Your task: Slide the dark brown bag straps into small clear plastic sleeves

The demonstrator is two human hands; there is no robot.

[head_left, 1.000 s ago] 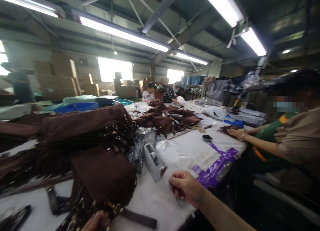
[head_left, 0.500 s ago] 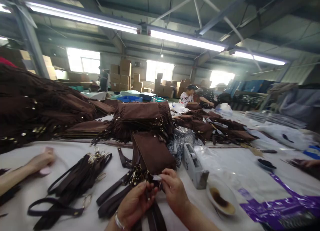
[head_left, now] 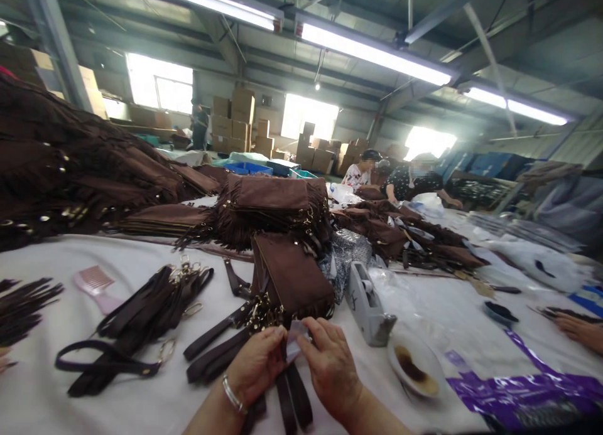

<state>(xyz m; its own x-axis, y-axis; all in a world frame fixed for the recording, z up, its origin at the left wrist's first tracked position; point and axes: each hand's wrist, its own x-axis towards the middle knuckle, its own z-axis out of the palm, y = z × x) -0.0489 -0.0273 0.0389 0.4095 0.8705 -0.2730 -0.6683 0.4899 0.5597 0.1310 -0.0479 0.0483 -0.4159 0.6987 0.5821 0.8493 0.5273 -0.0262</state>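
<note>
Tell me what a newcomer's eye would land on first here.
Heaps of dark brown fringed bags cover the left and middle of the white table. At the near edge, the left hand and right hand pinch a small pale slip together above brown straps. A grey tape dispenser stands just right of them, and purple film lies at the near right corner.

Matt brown suede-like bag (head_left: pixel 292 278) before you, smooth dark leather-look straps (head_left: pixel 141 309) with shiny brass-coloured metal rings (head_left: pixel 166 350), glossy clear film scrap (head_left: pixel 293 342) you pinch, matt white cloth tabletop (head_left: pixel 42 410), grey plastic tape dispenser (head_left: pixel 365 303)
</note>
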